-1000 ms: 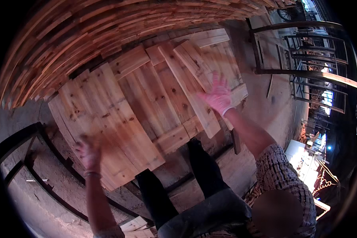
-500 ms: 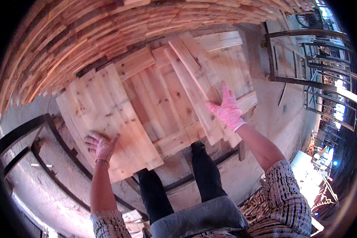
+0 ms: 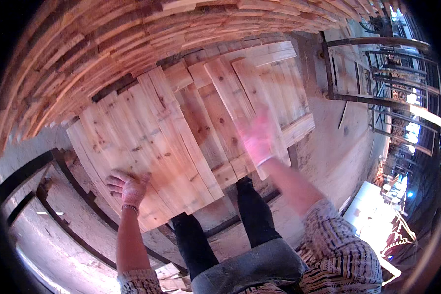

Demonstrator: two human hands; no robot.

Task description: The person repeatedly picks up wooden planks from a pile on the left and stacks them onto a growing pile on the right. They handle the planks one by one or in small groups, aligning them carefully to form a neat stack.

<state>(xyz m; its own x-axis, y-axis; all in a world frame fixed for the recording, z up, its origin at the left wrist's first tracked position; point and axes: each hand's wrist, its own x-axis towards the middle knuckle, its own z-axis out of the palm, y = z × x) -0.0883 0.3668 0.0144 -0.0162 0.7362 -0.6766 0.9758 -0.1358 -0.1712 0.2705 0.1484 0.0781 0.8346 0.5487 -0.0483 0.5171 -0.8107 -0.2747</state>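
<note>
My left hand (image 3: pixel 130 190), in a pale pinkish glove, lies flat with spread fingers on a row of light knotty boards (image 3: pixel 117 142). These boards sit side by side on top of a wider wooden panel with battens (image 3: pixel 230 169). My right hand (image 3: pixel 258 139), in a pink glove, is over two loose slanting boards, the nearer-left board (image 3: pixel 224 83) and the one beside it (image 3: pixel 247 76). Motion smears its fingers, so I cannot tell whether it grips either board. Between the row and the loose boards, some of the lower panel (image 3: pixel 199 117) shows.
A tall stack of boards (image 3: pixel 103 54) curves along the far side. Dark metal frames stand at the left (image 3: pixel 27 171) and right (image 3: pixel 377 98). My dark-clothed legs (image 3: pixel 193 240) are close to the panel's near edge. A bright white object (image 3: pixel 365 208) lies at the lower right.
The row under my left hand has grown wider to the right, with another board against its edge. My right hand has moved left and is now blurred. My left hand has barely moved.
</note>
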